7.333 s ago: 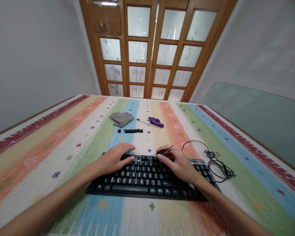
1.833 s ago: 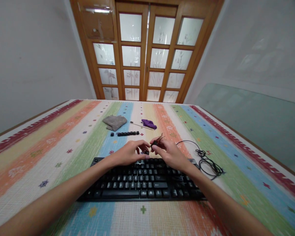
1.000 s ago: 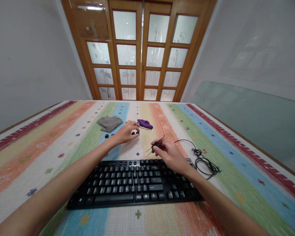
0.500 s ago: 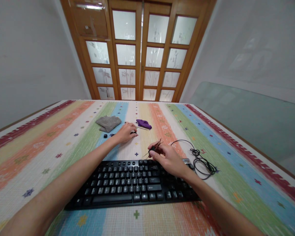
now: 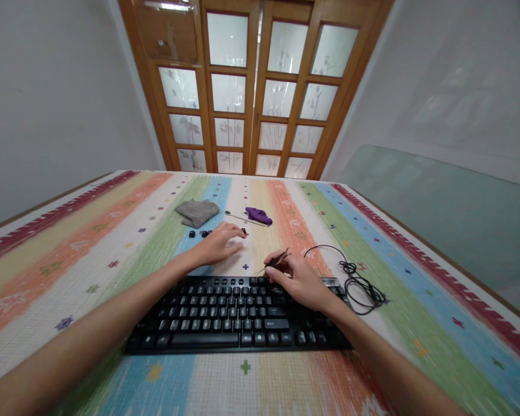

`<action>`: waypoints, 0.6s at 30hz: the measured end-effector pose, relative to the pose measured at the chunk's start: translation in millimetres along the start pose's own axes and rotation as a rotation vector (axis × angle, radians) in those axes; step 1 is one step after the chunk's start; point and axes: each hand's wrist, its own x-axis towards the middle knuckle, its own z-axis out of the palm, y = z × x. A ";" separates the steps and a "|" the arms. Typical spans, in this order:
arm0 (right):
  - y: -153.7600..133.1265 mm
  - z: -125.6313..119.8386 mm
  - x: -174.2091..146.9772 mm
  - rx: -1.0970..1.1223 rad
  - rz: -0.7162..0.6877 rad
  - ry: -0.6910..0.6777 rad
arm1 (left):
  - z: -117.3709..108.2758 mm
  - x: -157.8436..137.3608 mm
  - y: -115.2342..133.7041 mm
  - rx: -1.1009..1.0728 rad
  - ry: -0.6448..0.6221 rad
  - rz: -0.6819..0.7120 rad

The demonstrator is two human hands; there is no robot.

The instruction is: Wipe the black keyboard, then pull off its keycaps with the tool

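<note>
My left hand (image 5: 220,241) is over the cloth beyond the keyboard, fingers stretched out and thumb apart. By its fingertips lies a small black keycap (image 5: 244,231). More black keycaps, one (image 5: 192,234) in plain sight, sit to its left, partly hidden by the hand. My right hand (image 5: 301,280) is above the keyboard's upper right part, closed on a small black piece (image 5: 272,263) with thin brownish strands or prongs sticking out; its kind is unclear. Beneath both arms is the black keyboard (image 5: 216,312), its right part covered by my right hand and forearm.
A grey cloth (image 5: 197,212) and a purple cloth (image 5: 259,216) lie farther back, with a thin stick (image 5: 242,218) between them. At right is a coiled black cable (image 5: 364,292). A striped tablecloth (image 5: 125,271) covers the table. A pale green panel (image 5: 437,214) stands beyond the right edge.
My left hand has drawn back a little and its fingers have opened away from the keycap, which now shows at the fingertips. My right hand keeps its hold. The view has shifted slightly.
</note>
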 end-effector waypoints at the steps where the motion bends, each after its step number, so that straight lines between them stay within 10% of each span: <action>1: 1.1 1.8 0.2 0.021 0.008 0.001 | -2.0 -7.3 7.0 -0.027 -0.014 -0.006; 9: -0.7 20.0 4.7 -0.095 -0.046 -0.021 | 3.0 -55.2 60.3 -0.210 -0.139 -0.072; 18: -31.4 29.4 15.2 -0.486 -0.191 -0.185 | 16.8 -66.6 62.4 -0.196 -0.064 -0.047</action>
